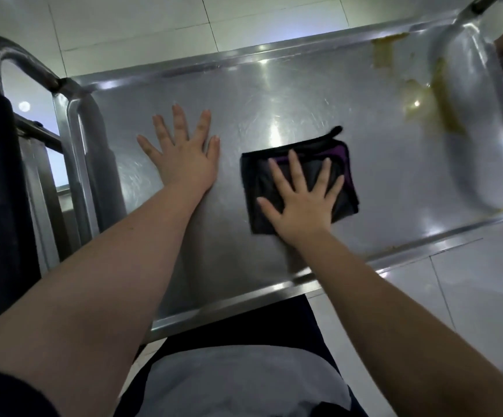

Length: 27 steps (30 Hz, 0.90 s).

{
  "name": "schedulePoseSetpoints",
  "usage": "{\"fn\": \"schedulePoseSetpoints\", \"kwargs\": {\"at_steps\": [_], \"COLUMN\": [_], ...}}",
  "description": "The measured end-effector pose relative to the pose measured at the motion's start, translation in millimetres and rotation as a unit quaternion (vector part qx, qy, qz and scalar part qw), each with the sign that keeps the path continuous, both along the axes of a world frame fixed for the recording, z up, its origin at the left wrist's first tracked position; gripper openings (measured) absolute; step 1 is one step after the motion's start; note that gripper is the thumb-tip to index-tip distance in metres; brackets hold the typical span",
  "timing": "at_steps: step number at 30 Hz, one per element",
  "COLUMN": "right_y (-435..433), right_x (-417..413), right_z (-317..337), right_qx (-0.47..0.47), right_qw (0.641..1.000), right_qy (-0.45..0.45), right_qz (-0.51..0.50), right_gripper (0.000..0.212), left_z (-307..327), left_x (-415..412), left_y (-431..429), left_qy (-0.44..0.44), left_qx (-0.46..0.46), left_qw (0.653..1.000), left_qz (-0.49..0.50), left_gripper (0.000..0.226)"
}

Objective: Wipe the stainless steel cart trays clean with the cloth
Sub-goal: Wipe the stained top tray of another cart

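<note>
Wiping tray (274,85); pressing cloth (256,182) under flat, spread right hand (301,203); bracing with flat left hand (184,158) beside; next, probably reaching stains (449,115) beyond right hand.

The right hand (301,200), fingers spread, hides the middle of the cloth (253,182); only its edges show round them. Beyond the fingertips the yellowish stains (444,109) blur. Farther that way a corner of the tray (274,85) runs off the top edge.
</note>
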State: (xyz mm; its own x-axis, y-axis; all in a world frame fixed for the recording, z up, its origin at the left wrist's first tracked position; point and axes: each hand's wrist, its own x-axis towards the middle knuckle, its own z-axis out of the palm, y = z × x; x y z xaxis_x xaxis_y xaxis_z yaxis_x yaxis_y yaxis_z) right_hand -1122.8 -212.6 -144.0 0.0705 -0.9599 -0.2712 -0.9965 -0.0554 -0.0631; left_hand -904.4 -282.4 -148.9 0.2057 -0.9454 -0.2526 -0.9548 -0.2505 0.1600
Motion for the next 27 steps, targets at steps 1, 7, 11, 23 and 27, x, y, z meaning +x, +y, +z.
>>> {"fn": "schedulePoseSetpoints", "kwargs": {"at_steps": [1,7,11,23,27], "right_y": [13,20,7,-11,-13], "right_x": [19,35,39,-104,-117], "right_z": [0,11,17,11,12], "right_qx": [-0.010,-0.027,-0.051,0.017,0.039], "right_qw": [0.999,0.998,0.995,0.996,0.993], "right_qy": [-0.007,-0.005,0.027,0.047,0.054], "right_qz": [0.030,0.051,0.086,-0.070,-0.097], "right_gripper": [0.075,0.076,0.080,0.080,0.083], "left_z": [1,15,14,5,3], "left_x": [1,4,-5,-8,-10], "left_y": [0,26,74,81,83], "left_qy": [0.004,0.027,0.013,-0.005,-0.014], "left_qx": [0.000,0.025,0.021,-0.001,-0.009], "left_qw": [1.000,0.997,0.998,0.998,0.998], "left_qz": [-0.002,-0.066,-0.065,-0.058,-0.052], "left_gripper": [0.056,0.052,0.052,0.056,0.057]}}
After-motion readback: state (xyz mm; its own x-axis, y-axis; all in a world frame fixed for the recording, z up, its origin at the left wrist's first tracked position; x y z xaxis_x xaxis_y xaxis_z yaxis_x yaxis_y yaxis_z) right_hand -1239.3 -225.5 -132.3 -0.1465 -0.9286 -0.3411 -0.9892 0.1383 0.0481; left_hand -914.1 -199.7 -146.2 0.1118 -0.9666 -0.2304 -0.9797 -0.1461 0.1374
